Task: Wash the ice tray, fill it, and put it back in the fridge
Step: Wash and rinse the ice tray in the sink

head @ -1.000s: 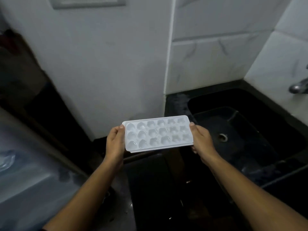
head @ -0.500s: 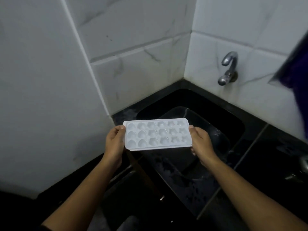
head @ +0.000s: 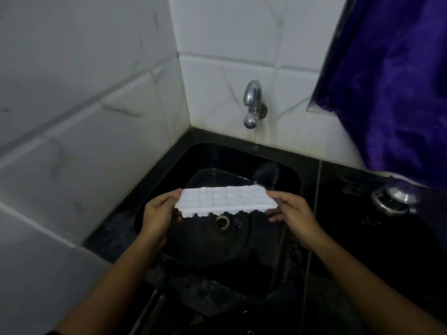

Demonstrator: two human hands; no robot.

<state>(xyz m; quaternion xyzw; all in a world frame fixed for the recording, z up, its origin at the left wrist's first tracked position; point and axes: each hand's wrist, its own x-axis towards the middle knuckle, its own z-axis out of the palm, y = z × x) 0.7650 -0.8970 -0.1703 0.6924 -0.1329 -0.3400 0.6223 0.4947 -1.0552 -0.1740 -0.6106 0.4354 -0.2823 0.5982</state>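
A white plastic ice tray (head: 226,200) with several small cups hangs level over the black sink (head: 285,175), just above the drain (head: 222,221). My left hand (head: 159,213) grips its left end, thumb on the rim. My right hand (head: 291,212) grips its right end the same way. A chrome tap (head: 252,103) sticks out of the white tiled wall behind the sink, and no water runs from it. The fridge is out of view.
White tiled walls meet in the corner at the sink's back left. A purple curtain (head: 396,81) hangs at the upper right. On the black counter to the right stands a steel vessel with a lid (head: 395,197).
My view has swung right, and both hands have carried the tray from beside the wall to over the middle of the sink. It now lies flatter, in front of the tap.
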